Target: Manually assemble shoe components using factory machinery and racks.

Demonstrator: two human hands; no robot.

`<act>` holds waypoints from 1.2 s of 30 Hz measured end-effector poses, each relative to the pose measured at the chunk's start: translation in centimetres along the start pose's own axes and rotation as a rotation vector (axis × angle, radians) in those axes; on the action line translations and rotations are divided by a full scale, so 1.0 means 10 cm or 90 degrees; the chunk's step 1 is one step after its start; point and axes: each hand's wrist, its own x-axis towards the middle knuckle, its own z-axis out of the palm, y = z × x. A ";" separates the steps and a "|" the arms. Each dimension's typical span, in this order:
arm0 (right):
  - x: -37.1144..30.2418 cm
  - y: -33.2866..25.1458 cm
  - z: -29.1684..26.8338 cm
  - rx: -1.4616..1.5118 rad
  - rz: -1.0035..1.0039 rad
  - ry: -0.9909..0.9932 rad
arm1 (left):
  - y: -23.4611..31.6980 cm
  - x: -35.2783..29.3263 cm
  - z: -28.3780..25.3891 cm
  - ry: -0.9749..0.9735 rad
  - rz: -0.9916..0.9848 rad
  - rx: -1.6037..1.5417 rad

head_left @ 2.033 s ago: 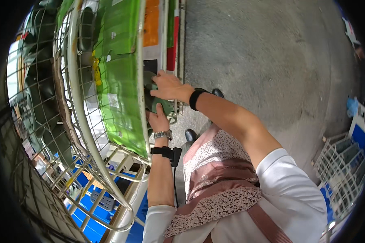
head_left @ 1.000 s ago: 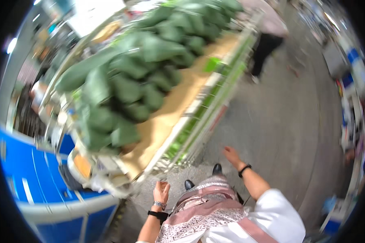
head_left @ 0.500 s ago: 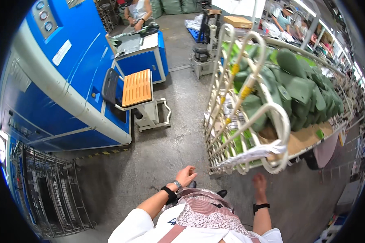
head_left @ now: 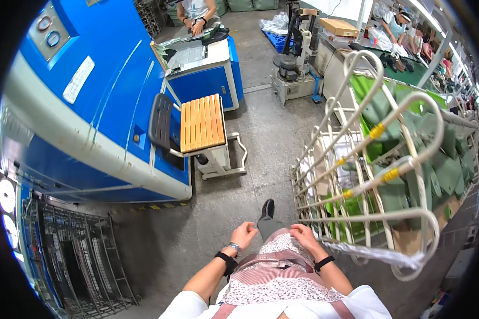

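Both of my hands are in front of my body at waist height, above a pink patterned apron [head_left: 282, 282]. My left hand [head_left: 244, 235], with a metal watch and a black band at the wrist, is loosely bent and nothing shows in it. On the other side, my right hand [head_left: 304, 236] has its fingers loosely bent toward the left, near the apron's edge, and holds nothing I can see. Close to its right stands a white metal rack cart [head_left: 380, 217] with yellow tape on its bars. Green moulded pieces [head_left: 447, 165] are piled inside the cart.
A blue machine [head_left: 106, 101] fills the left side, with a wood-slatted chair [head_left: 202, 125] beside it. Wire racks [head_left: 90, 255] stand at the lower left. A pallet lifter [head_left: 292, 69] is ahead. Co-workers [head_left: 197, 13] are at tables farther off.
My view has turned and moved forward; the cart now sits farther right and the chair nearer the middle. My right hand has swung inward to the apron. One foot has stepped ahead.
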 end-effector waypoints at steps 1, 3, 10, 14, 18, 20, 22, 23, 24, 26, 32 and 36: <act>0.17 -0.10 0.02 0.005 0.001 -0.003 | 0.09 0.21 -0.03 0.000 -0.003 0.005; 0.56 -0.25 0.01 0.053 0.023 -0.002 | 0.42 0.68 -0.15 -0.045 0.010 -0.026; 1.75 -1.00 -0.16 0.158 0.088 0.058 | 0.87 2.14 -0.91 -0.010 0.047 0.000; 2.25 -1.79 -0.34 0.128 0.083 0.036 | 1.00 2.81 -1.35 0.081 0.006 0.000; 2.92 -2.64 -0.46 0.129 0.026 0.053 | 1.20 3.42 -1.65 0.036 0.020 0.048; 3.35 -2.99 -0.54 0.207 -0.016 0.067 | 1.31 3.94 -1.78 0.010 0.036 0.068; 3.82 -3.39 -0.63 0.190 -0.032 0.067 | 1.46 4.56 -1.95 0.011 0.070 0.050; 4.07 -3.57 -0.68 0.196 -0.045 0.078 | 1.59 4.90 -2.05 0.018 0.085 0.069; 4.34 -3.75 -0.75 0.200 -0.059 0.086 | 1.79 5.20 -2.18 0.043 0.103 0.056; 4.90 -4.16 -0.85 0.198 -0.053 0.087 | 2.18 5.90 -2.47 0.084 0.136 0.121; 7.10 -6.07 -1.04 0.097 -0.133 0.090 | 3.19 8.22 -3.53 0.235 0.325 0.124; 8.60 -7.31 -0.95 -0.009 -0.215 0.018 | 3.90 9.48 -4.36 0.320 0.398 0.156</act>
